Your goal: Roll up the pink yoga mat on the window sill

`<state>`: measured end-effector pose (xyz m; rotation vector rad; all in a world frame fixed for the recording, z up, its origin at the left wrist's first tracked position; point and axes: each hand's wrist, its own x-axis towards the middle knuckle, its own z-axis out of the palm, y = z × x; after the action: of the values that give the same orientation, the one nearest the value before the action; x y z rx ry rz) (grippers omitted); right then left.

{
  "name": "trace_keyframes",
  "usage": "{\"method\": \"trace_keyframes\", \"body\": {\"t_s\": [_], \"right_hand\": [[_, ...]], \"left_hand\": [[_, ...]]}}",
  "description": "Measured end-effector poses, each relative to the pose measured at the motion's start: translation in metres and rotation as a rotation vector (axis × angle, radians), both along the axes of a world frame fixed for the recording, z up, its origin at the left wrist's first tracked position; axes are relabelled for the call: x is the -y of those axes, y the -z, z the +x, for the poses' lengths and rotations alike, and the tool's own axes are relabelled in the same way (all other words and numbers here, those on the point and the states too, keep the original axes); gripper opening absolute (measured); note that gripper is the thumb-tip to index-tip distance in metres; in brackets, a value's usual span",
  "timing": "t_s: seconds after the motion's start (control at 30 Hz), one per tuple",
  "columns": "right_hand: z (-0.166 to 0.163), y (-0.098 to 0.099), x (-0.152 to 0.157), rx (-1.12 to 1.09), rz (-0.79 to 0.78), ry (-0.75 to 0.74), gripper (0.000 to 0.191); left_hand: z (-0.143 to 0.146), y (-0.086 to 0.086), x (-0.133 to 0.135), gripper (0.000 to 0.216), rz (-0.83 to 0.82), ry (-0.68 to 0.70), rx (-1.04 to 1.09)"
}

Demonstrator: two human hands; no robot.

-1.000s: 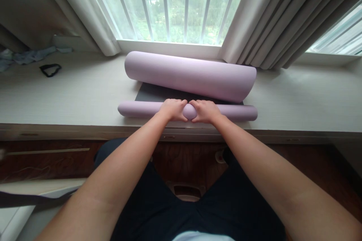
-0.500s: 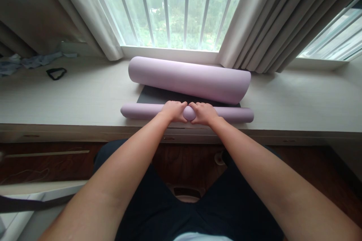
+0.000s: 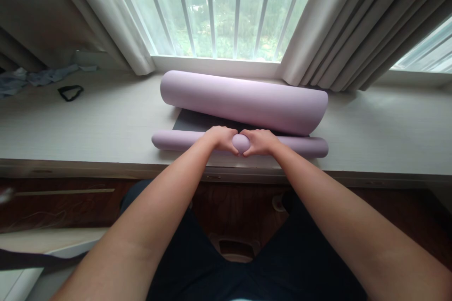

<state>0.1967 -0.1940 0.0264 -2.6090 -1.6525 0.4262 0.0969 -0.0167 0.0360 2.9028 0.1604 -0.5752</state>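
A lilac yoga mat with a dark grey inner side [image 3: 197, 121] lies on the ledge, rolled from both ends. Its thin near roll [image 3: 176, 140] runs along the front, while the thicker far roll [image 3: 243, 102] lies slightly askew behind it. My left hand [image 3: 222, 138] is closed around the middle of the thin roll. Close beside it, my right hand [image 3: 260, 142] grips the same roll, thumbs on the near side. A rounded bit of lilac mat bulges between the two hands. The fingertips are hidden behind the roll.
A white ledge [image 3: 106, 122] with drawers below spans the view under a barred window [image 3: 226, 19]. Grey curtains [image 3: 328, 33] hang on both sides. A black band [image 3: 70, 92] and crumpled cloth [image 3: 52, 75] lie at the left. My legs are beneath the ledge's front edge.
The view has shifted slightly, so the mat and window reach further right in the picture. Both hands keep their hold on the thin roll, with little visible movement.
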Motion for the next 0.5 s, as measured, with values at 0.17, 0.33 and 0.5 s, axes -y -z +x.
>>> {"method": "trace_keyframes", "body": {"t_s": [0.17,0.33,0.5], "right_hand": [[0.0,-0.001,-0.002,0.004,0.005,0.004,0.067],[-0.007,0.001,0.004,0.049,0.045,0.0,0.065],[-0.018,0.008,0.012,0.139,0.124,-0.013,0.066]], "left_hand": [[0.001,-0.002,-0.001,0.091,-0.002,-0.002,-0.015],[-0.006,0.002,0.003,0.081,0.038,0.005,0.051],[-0.015,0.009,0.009,0.075,0.099,0.02,0.146]]}}
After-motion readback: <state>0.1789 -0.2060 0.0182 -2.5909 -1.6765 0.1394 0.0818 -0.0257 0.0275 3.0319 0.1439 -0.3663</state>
